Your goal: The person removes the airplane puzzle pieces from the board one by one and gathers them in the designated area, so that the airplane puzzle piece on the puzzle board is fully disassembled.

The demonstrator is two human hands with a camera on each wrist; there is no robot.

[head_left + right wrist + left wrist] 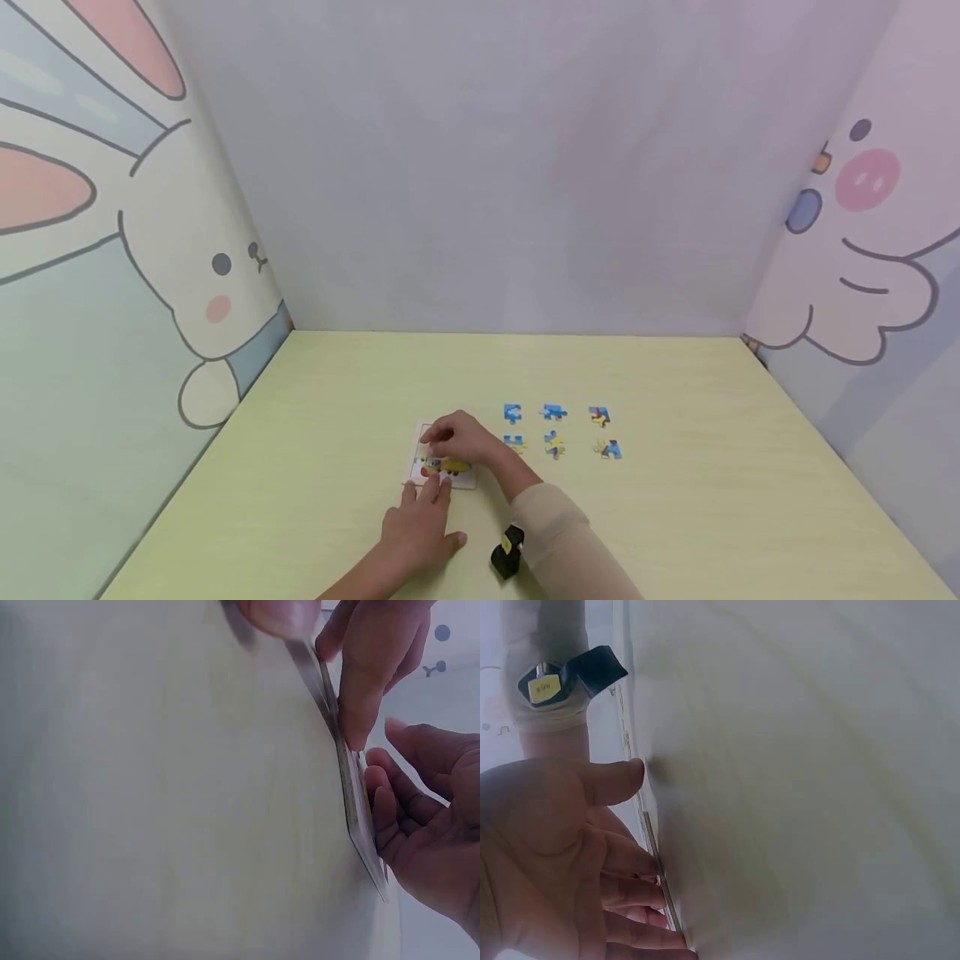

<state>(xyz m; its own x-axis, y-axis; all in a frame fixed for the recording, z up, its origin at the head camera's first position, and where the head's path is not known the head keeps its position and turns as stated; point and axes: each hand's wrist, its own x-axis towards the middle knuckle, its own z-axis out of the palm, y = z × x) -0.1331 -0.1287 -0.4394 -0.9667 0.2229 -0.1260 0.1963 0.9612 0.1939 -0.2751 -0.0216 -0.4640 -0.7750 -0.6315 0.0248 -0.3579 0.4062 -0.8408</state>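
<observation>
A thin, flat, white-bordered puzzle board lies on the pale yellow-green tabletop at the lower centre of the head view. Its rounded corners show, and a printed yellow and red picture fills part of its lower half; the rest is largely hidden by a hand. To its right in the frame, six small interlocking cardboard-like jigsaw pieces lie apart from one another in two rows of three, mostly blue and yellow, with touches of red at the upper right

The left hand, at the bottom centre, has its fingers extended and slightly spread, their tips touching the board's near edge, the thumb held out to the right. The right hand bends over the board from the right, index fingertip down on it; whether finger and thumb pinch a piece, I cannot tell
</observation>
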